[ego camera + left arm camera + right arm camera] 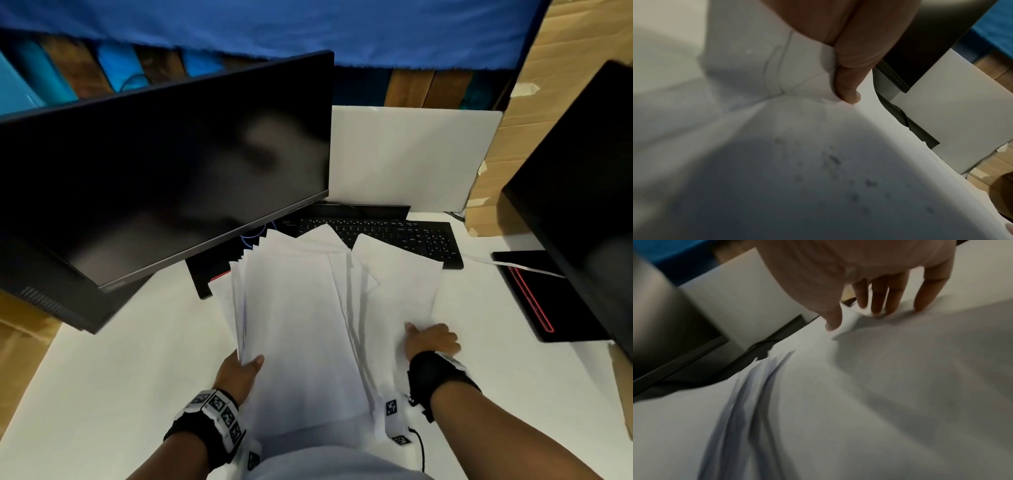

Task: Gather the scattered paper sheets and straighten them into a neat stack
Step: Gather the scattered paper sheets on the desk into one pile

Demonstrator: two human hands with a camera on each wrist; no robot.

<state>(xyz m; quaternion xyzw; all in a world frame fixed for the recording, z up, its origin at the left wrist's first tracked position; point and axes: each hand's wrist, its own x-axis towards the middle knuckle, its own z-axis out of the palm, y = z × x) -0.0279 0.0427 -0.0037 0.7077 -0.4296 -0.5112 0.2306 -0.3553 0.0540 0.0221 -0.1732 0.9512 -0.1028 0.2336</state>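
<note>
A loose, fanned pile of white paper sheets lies on the white desk in front of me. My left hand grips the pile's left edge, thumb on top and fingers underneath, and lifts that side. In the left wrist view the thumb presses down on the top sheet. My right hand rests on the sheets sticking out to the right. Its straight, spread fingers touch the paper with their tips. The sheet edges are uneven and stepped.
A dark monitor leans over the desk's left side, close to the pile. A black keyboard lies just behind the sheets, partly covered. A second monitor with its black base stands at the right. Cardboard rises behind.
</note>
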